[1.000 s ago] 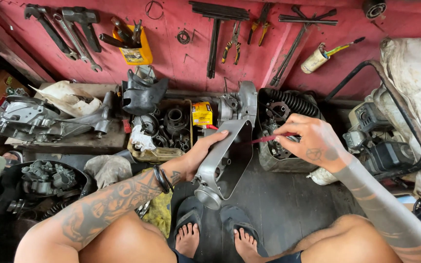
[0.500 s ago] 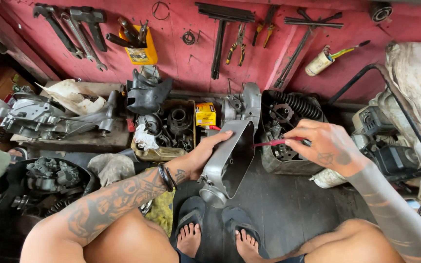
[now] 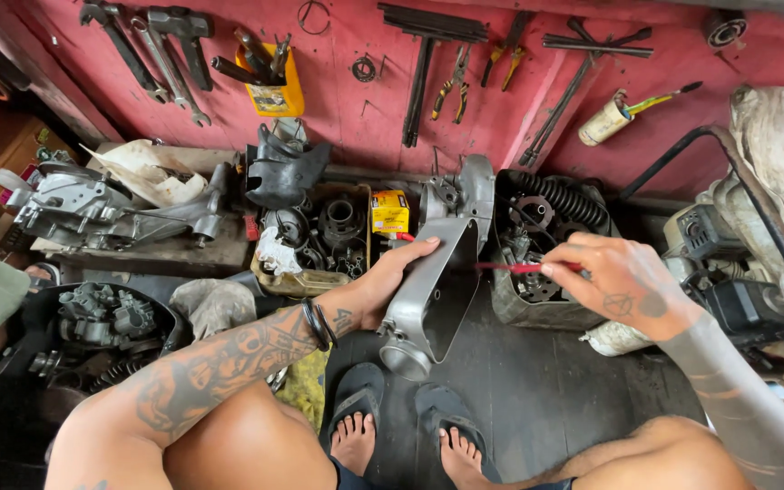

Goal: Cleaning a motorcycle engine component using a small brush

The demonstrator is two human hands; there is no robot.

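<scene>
- Left hand (image 3: 390,283) rests on the left edge of the silver engine casing (image 3: 428,299); fingers lie along its rim and the thumb wraps behind, so the grip is closed on the casing.
- The casing stands tilted on the dark floor (image 3: 537,390), its open side facing right and its round lower end just above the person's sandalled feet (image 3: 410,436).
- Right hand (image 3: 623,281) pinches a thin red-handled tool (image 3: 510,268); the grip is closed on it, with the tip pointing left toward the casing's open side.
- Against the frame half a second ago: the tool lies more nearly level and its tip sits closer to the casing opening; the left hand keeps the same hold; the view has shifted slightly.
- Behind the casing, along the floor's far edge: a tray of dark engine parts (image 3: 319,240), a small yellow box (image 3: 390,211), and a black tub holding a coil spring and gears (image 3: 546,245).
- Left side: a grey crankcase assembly (image 3: 83,204) on a wooden plank, and a dark basin of parts (image 3: 102,313) nearer the person.
- Right edge: a black engine unit with a curved tube (image 3: 737,272).
- Room: a red wall (image 3: 338,118) hung with wrenches, pliers, long bars and a yellow container of tools (image 3: 269,77).
</scene>
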